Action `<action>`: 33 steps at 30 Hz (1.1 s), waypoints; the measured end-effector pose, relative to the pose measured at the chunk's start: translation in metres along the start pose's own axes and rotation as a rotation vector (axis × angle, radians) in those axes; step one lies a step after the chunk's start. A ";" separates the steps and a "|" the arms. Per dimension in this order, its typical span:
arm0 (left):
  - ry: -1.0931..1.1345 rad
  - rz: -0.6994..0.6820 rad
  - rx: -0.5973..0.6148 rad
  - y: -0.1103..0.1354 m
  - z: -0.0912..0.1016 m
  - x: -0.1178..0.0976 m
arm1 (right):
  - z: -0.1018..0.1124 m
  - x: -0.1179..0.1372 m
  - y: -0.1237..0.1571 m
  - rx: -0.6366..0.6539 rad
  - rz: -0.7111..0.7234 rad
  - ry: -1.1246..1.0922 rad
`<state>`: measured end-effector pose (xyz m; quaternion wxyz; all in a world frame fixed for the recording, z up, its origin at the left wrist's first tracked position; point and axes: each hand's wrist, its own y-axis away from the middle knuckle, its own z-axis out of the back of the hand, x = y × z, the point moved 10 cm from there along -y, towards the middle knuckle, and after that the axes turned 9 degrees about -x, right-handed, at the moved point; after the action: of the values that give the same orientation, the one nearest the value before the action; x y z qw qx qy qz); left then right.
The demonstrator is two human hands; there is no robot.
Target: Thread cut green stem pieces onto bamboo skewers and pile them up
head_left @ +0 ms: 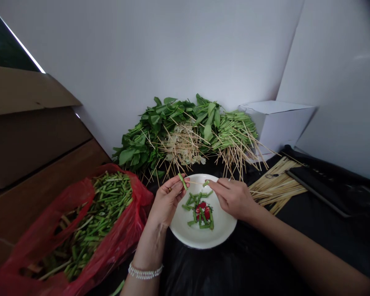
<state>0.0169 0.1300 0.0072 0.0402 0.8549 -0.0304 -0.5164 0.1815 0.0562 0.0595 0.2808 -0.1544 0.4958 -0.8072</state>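
Above the far rim of a white bowl [225, 230], both hands face each other. My left hand [170, 197] pinches a cut green stem piece [182, 181] between thumb and fingertips. A thin wooden skewer [195, 182] spans the gap between the hands. At its right end, my right hand [234, 196] has closed fingers on a short green stem piece [206, 183]; whether the skewer passes through either piece I cannot tell. Several cut stem pieces [203, 224] lie in the bowl, over a red flower pattern.
A red plastic bag [138, 205] full of cut stems [111, 197] is at left. Behind the bowl are leafy greens [135, 144], skewered pale food [185, 142] and skewered green stems [234, 127]. Loose skewers [277, 185], a dark flat object [317, 193] and a white box [277, 127] are at right.
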 end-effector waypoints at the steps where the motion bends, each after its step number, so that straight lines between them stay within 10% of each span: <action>1: -0.002 -0.003 -0.004 0.000 0.000 0.000 | 0.000 0.000 0.000 0.002 0.000 0.002; 23: -0.250 -0.146 -0.074 0.001 0.006 -0.005 | -0.006 0.001 0.003 0.043 -0.006 0.043; 33: -0.001 -0.092 -0.151 -0.002 0.015 -0.010 | 0.000 -0.006 0.000 -0.004 -0.065 -0.043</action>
<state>-0.0010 0.1326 0.0090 0.0806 0.8497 0.0477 -0.5189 0.1863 0.0602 0.0597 0.2646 -0.1883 0.4860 -0.8114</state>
